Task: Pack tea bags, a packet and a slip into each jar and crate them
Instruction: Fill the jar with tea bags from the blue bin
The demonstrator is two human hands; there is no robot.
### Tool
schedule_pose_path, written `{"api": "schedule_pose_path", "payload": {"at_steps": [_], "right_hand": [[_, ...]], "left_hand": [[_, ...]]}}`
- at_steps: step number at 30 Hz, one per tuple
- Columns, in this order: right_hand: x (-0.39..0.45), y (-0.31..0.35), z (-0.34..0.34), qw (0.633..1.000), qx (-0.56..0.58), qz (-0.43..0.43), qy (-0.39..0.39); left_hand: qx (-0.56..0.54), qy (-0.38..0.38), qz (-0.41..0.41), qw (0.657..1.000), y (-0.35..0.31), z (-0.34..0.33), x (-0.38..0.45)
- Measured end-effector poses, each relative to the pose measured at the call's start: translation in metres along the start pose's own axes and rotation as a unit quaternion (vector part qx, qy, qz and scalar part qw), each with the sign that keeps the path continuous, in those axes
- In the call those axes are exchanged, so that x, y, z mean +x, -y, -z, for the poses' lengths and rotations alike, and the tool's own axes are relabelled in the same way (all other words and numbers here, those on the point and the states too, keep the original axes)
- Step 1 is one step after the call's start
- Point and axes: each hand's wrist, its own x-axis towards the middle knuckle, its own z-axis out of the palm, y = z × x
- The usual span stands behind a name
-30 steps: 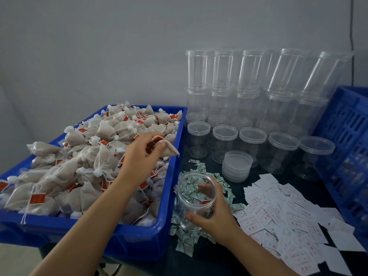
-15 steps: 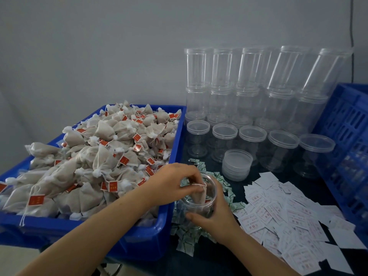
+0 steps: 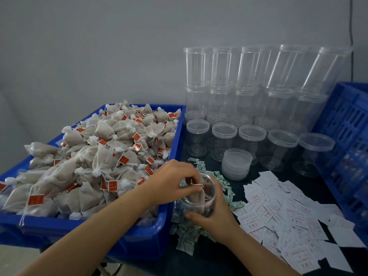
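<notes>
An open clear jar [image 3: 207, 205] stands on the dark table among small green-and-white packets [image 3: 186, 235]. My right hand [image 3: 214, 218] wraps around the jar's near side. My left hand [image 3: 173, 180] hovers over the jar's mouth, fingertips pinching the string of a beige tea bag [image 3: 198, 197] that hangs inside the jar. A blue bin [image 3: 145, 239] heaped with tea bags [image 3: 95, 162] carrying red tags sits at the left. White printed slips [image 3: 288, 214] lie scattered to the right of the jar.
Several lidded clear jars [image 3: 252, 144] stand in rows behind, more stacked against the grey wall. A short stack of clear lids [image 3: 237, 163] sits in front of them. A blue slotted crate [image 3: 346, 148] stands at the right edge.
My left hand carried a tea bag from the bin over to the jar and lowered it into the mouth. My right hand kept hold of the jar.
</notes>
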Motion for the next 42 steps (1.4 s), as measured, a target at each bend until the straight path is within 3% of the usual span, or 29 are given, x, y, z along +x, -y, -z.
{"api": "schedule_pose_path", "payload": {"at_steps": [13,18,22,24,26,29,31,36,42], "right_hand": [[0.0,-0.002,-0.001,1.0,-0.01,-0.007,-0.009],[0.0,-0.003,-0.001,1.0,-0.022,-0.002,-0.02],[0.0,-0.003,-0.001,0.999,-0.028,-0.002,-0.019],[-0.001,-0.002,-0.001,0.999,-0.026,-0.004,-0.018],[-0.001,-0.001,-0.001,1.0,-0.024,-0.005,-0.017],[-0.001,-0.001,-0.001,0.999,-0.029,-0.008,-0.018],[-0.001,-0.001,-0.001,0.999,-0.034,-0.008,-0.017],[-0.002,-0.003,0.0,0.999,-0.038,-0.012,-0.019],[-0.001,-0.003,-0.001,0.999,-0.041,-0.013,-0.022]], "left_hand": [[-0.001,-0.027,0.003,1.0,0.007,-0.001,-0.001],[0.022,-0.126,0.076,0.989,0.02,0.002,-0.002],[0.046,-0.182,0.204,0.961,0.041,0.008,-0.003],[0.06,-0.154,0.284,0.945,0.053,0.007,-0.005],[0.096,-0.06,0.355,0.928,0.064,0.004,-0.01],[0.153,0.096,0.388,0.904,0.07,0.0,-0.014],[0.191,0.154,0.379,0.892,0.07,-0.003,-0.015],[0.284,0.218,0.356,0.863,0.067,-0.006,-0.011],[0.348,0.223,0.351,0.84,0.071,-0.013,-0.008]]}}
